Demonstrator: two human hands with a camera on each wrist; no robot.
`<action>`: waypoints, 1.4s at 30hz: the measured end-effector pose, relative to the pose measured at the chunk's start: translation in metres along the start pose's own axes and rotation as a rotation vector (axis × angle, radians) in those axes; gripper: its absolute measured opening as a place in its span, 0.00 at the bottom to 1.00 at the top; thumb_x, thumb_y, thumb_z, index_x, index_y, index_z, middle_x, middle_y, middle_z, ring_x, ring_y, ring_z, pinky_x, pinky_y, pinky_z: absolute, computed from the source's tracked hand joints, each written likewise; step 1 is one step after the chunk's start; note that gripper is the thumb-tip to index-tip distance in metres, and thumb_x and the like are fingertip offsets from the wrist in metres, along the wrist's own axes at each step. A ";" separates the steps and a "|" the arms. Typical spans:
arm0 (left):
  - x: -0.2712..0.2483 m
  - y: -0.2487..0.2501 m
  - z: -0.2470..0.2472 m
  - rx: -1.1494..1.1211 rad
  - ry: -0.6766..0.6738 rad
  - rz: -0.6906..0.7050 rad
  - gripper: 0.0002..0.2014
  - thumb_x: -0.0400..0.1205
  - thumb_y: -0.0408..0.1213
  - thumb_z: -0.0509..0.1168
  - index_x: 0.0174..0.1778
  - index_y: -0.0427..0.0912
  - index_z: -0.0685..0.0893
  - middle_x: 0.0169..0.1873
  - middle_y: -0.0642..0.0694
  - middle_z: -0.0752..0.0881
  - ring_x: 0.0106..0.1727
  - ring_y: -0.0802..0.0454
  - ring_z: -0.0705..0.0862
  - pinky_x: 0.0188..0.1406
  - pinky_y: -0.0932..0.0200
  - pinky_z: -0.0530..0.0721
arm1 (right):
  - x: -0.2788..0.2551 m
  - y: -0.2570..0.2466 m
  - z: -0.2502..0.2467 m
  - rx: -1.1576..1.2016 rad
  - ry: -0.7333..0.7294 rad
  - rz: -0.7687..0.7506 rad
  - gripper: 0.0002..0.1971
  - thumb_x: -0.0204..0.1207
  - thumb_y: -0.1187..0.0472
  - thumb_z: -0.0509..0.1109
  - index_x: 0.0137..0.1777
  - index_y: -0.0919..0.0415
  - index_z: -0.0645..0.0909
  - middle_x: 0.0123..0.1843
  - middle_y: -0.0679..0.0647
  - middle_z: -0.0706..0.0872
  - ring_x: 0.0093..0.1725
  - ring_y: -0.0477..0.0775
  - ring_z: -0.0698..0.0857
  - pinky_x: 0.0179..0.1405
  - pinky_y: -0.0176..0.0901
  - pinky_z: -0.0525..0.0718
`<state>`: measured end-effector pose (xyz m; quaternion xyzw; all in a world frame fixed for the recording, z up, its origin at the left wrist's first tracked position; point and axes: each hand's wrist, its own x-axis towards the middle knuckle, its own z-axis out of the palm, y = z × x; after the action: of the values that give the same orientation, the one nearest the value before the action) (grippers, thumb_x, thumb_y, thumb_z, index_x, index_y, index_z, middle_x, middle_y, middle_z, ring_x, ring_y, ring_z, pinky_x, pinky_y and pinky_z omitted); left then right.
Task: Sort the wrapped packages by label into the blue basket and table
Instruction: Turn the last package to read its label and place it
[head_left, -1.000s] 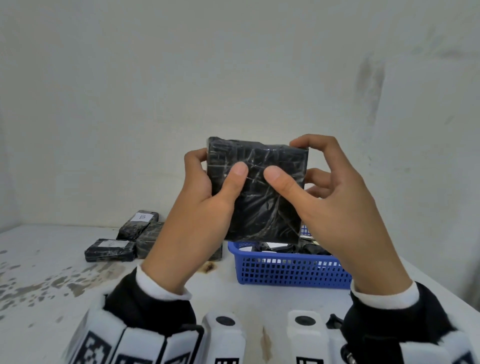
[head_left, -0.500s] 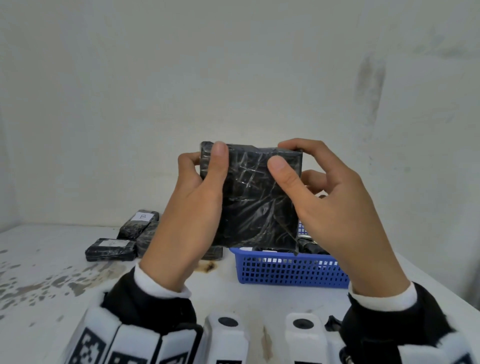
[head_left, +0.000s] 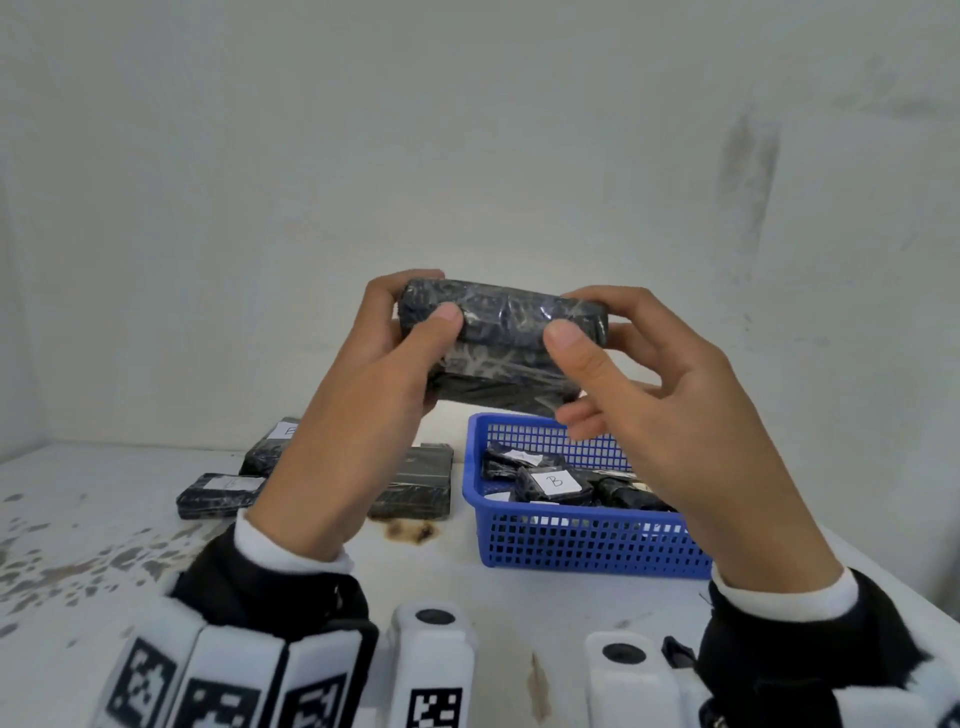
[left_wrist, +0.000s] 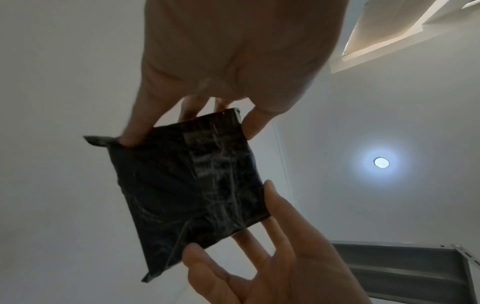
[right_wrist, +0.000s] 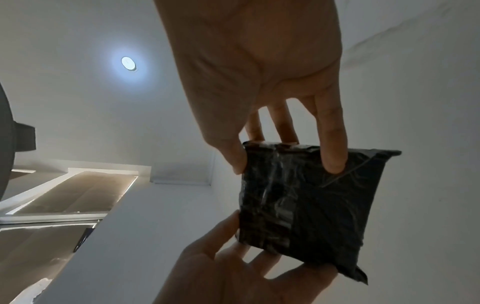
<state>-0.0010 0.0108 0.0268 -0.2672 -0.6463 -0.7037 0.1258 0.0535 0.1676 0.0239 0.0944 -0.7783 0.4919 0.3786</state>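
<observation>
A black wrapped package (head_left: 501, 338) is held up in front of the wall, above the table, with its narrow edge turned toward me. My left hand (head_left: 415, 301) grips its left end and my right hand (head_left: 587, 317) pinches its right end between thumb and fingers. No label shows on the faces I see. In the left wrist view the package (left_wrist: 187, 185) hangs under my left hand (left_wrist: 192, 123). The right wrist view shows the package (right_wrist: 298, 205) below my right hand (right_wrist: 283, 156). The blue basket (head_left: 587, 540) stands below, holding several black packages, one labelled B (head_left: 555, 480).
Three black packages lie on the white table left of the basket: one at the front (head_left: 215, 496), one behind it (head_left: 270, 447), one beside the basket (head_left: 415, 483). A brown stain (head_left: 410, 532) marks the table. Walls close off the back and right.
The package has tipped from broad face toward me to edge toward me. Both thumbs moved up to its near edge. My view has dropped, so the basket's inside shows.
</observation>
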 end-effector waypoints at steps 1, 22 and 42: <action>0.001 0.000 -0.001 -0.013 -0.020 0.004 0.10 0.86 0.45 0.59 0.62 0.59 0.80 0.47 0.61 0.88 0.54 0.58 0.87 0.67 0.48 0.82 | 0.000 -0.001 0.000 0.015 0.005 -0.004 0.15 0.68 0.34 0.69 0.52 0.36 0.84 0.49 0.37 0.90 0.39 0.78 0.86 0.45 0.69 0.88; -0.003 -0.002 0.003 -0.053 -0.069 0.041 0.18 0.79 0.56 0.61 0.59 0.51 0.84 0.45 0.54 0.92 0.51 0.57 0.91 0.58 0.53 0.88 | 0.003 0.010 -0.002 0.039 -0.030 -0.142 0.12 0.74 0.55 0.79 0.55 0.45 0.85 0.61 0.39 0.87 0.55 0.44 0.89 0.57 0.33 0.85; 0.000 -0.005 -0.009 -0.033 -0.221 0.094 0.31 0.81 0.40 0.68 0.79 0.61 0.67 0.59 0.51 0.90 0.55 0.52 0.90 0.65 0.48 0.83 | 0.001 0.003 -0.008 0.100 -0.128 -0.028 0.47 0.62 0.44 0.80 0.79 0.24 0.59 0.67 0.39 0.86 0.54 0.51 0.92 0.40 0.40 0.87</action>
<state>-0.0057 0.0028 0.0222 -0.3750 -0.6313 -0.6739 0.0823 0.0554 0.1762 0.0239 0.1555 -0.7740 0.5177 0.3299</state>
